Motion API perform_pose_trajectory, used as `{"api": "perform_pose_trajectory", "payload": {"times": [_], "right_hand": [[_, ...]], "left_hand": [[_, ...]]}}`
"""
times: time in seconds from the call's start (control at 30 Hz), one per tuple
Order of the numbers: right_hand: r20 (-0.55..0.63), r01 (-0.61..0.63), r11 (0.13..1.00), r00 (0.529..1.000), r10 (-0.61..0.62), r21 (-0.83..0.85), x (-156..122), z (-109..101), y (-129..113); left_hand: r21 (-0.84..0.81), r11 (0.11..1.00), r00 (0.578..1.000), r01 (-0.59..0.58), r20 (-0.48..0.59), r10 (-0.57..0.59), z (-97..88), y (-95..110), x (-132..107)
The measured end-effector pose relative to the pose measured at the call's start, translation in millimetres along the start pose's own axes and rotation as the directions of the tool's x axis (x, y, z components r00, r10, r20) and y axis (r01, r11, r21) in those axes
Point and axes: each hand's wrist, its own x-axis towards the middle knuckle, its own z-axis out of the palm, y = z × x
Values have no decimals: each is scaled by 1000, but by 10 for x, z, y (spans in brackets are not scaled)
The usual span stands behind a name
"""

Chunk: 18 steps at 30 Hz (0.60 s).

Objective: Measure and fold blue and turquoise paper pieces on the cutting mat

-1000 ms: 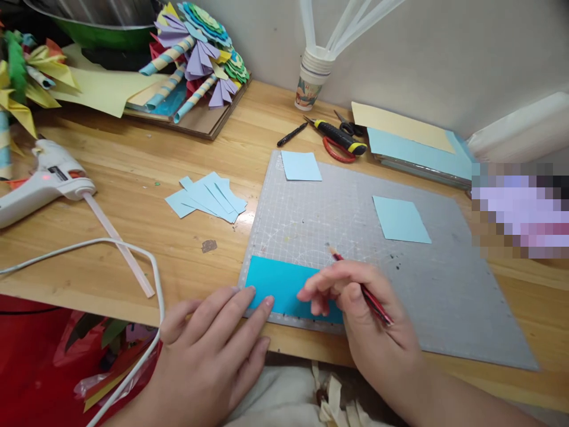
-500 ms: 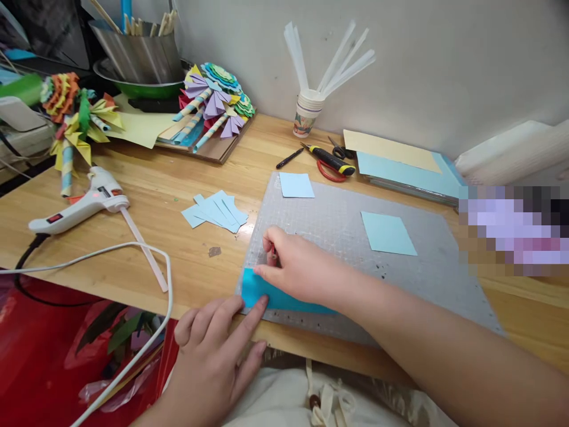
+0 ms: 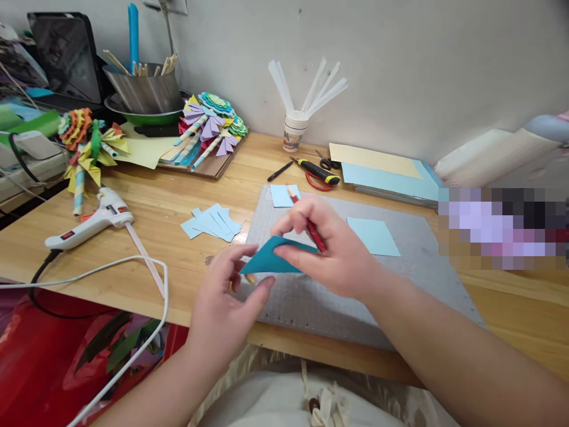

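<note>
A bright blue strip of paper (image 3: 262, 256) is raised and tilted above the grey cutting mat (image 3: 329, 317). My right hand (image 3: 342, 255) pinches it between thumb and fingers. Tucked in the same hand is a red pencil (image 3: 315, 235), its pale end pointing up and away. My left hand (image 3: 229, 296) is at the paper's left corner, its fingers curled behind that corner and the thumb apart below; whether it touches the paper is hard to see. On the mat beyond lie two light blue paper squares (image 3: 376, 236), one partly behind my right hand.
Left of the mat lie several light blue paper pieces (image 3: 213, 222) and a white glue gun (image 3: 98, 219) with its cable. Behind are a pen (image 3: 280, 171), a yellow-black cutter (image 3: 317, 171), scissors (image 3: 328, 161), a paper cup of glue sticks (image 3: 294, 133), stacked paper (image 3: 391, 178) and paper flowers (image 3: 213, 121).
The blue paper has been lifted off the mat in my right hand. My left hand has come off the mat and risen to the paper's left corner, thumb spread. The camera view has shifted.
</note>
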Motion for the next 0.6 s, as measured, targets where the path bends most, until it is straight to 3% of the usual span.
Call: {"api": "perform_pose_trajectory", "payload": {"times": [0.07, 0.13, 0.2, 0.27, 0.33, 0.43, 0.53, 0.6], "right_hand": [[-18, 122, 993, 992, -122, -1, -161, -112, -47], [-23, 178, 984, 984, -179, -24, -393, -171, -7], [-13, 129, 986, 991, -132, -108, -650, -176, 94], [-7, 75, 970, 997, -79, -233, -875, -147, 201], [80, 54, 935, 996, -28, -351, -1017, -112, 275], [176, -40, 904, 976, 126, -426, -1047, -95, 330], [77, -319, 878, 926, 368, -357, -922, -126, 383], [-10, -457, 839, 880, 476, -296, -810, -155, 430]], "left_hand": [[-21, 986, 986, -165, 33, 165, 35, 52, 138], [47, 916, 917, -399, 33, 397, 72, 40, 158], [151, 796, 811, -586, 116, 574, 120, -7, 81], [229, 733, 766, -641, 252, 591, 180, -42, -37], [269, 730, 772, -628, 338, 539, 238, -39, -141], [295, 774, 812, -561, 379, 444, 286, -1, -234], [364, 839, 904, -406, 298, 308, 280, 2, -300], [396, 846, 930, -358, 237, 282, 265, -12, -349]]}}
